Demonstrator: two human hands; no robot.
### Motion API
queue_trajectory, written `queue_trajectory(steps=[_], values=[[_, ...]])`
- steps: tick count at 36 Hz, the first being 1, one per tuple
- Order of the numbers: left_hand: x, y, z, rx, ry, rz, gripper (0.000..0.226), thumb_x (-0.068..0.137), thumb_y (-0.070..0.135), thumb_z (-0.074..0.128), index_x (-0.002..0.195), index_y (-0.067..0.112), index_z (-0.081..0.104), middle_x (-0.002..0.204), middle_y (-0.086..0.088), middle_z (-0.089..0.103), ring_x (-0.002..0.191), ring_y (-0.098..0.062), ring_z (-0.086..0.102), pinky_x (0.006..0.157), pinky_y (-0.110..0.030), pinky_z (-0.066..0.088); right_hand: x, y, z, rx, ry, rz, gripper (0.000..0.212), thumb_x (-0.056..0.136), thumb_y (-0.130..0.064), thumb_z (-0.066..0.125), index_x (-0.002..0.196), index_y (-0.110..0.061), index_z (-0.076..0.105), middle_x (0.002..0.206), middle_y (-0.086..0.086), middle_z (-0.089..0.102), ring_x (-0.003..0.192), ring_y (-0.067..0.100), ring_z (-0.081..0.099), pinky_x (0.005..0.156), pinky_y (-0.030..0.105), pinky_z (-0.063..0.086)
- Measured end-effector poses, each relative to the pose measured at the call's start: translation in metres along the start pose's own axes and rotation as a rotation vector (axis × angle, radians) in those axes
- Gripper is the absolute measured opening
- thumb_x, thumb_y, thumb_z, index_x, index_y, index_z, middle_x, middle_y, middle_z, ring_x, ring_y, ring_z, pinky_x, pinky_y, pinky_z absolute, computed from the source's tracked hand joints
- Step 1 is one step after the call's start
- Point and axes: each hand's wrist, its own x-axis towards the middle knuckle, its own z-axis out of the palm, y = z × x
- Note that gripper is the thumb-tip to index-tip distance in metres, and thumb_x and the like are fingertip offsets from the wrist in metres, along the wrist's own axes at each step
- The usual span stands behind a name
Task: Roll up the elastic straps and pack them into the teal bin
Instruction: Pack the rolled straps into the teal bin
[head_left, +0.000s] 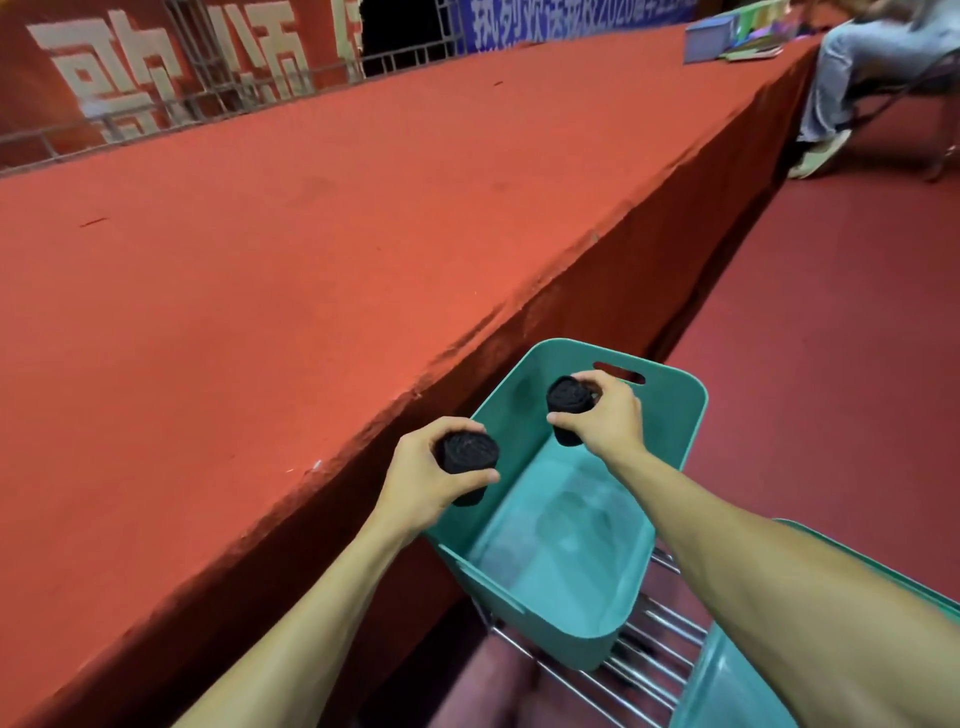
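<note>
Two black rolls of elastic strap, one in each of a person's hands, are held at the teal bin (670, 410). The right roll (569, 397) hangs over the bin's far end, just below the handle slot, with the right hand (605, 415) curled round it, thumb on the near side and fingers over the top. The left roll (467, 452) is at the bin's left rim, level with the tabletop's edge; the left hand (431, 483) grips it the same way, thumb beneath and fingers wrapped over. Both rolls are tightly wound, their spiral ends facing the camera. Neither touches the bin.

The bin sits tilted on a wire rack (649, 654), close against the side of the long red tabletop (260, 260). A second bin (727, 691) of the same teal stands just beside it at lower right, partly behind the right forearm. Dark red floor (831, 312) runs along the tabletop's right side. At the far end a seated person (857, 67) in pale clothes faces a stack of boxes (711, 36). A red banner (130, 67) with large pale characters hangs behind a metal railing beyond the tabletop.
</note>
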Motion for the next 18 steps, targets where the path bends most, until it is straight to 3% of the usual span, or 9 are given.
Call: queue_trajectory(steps=[10,15,18], values=[[-0.002,-0.006,-0.006,-0.002,0.011,0.02,0.047,0.058,0.008,0.094,0.091,0.033,0.07,0.094,0.013,0.073,0.088,0.005,0.065,0.083,-0.009,0.045,0.015,0.007,0.03,-0.084,-0.055,0.166,0.055,0.06,-0.014,0.093,0.109,-0.024,0.068,0.112,0.006,0.068,0.117,0.026,0.055,0.093,0.032,0.048],[0.001,-0.011,-0.015,0.021,-0.023,0.035,0.05,0.057,0.014,0.096,0.094,0.036,0.071,0.095,0.015,0.074,0.093,-0.004,0.068,0.089,-0.02,0.05,0.01,0.015,0.044,-0.088,-0.048,0.228,0.055,0.067,-0.01,0.088,0.117,-0.019,0.066,0.118,0.007,0.066,0.12,0.025,0.051,0.091,0.027,0.041],[0.0,-0.016,-0.016,0.026,-0.032,0.027,0.051,0.056,0.016,0.096,0.094,0.037,0.071,0.096,0.015,0.074,0.095,-0.005,0.069,0.091,-0.023,0.05,0.008,0.024,0.052,-0.093,-0.029,0.255,0.056,0.067,-0.01,0.089,0.118,-0.018,0.066,0.119,0.008,0.066,0.122,0.027,0.05,0.096,0.03,0.042]])
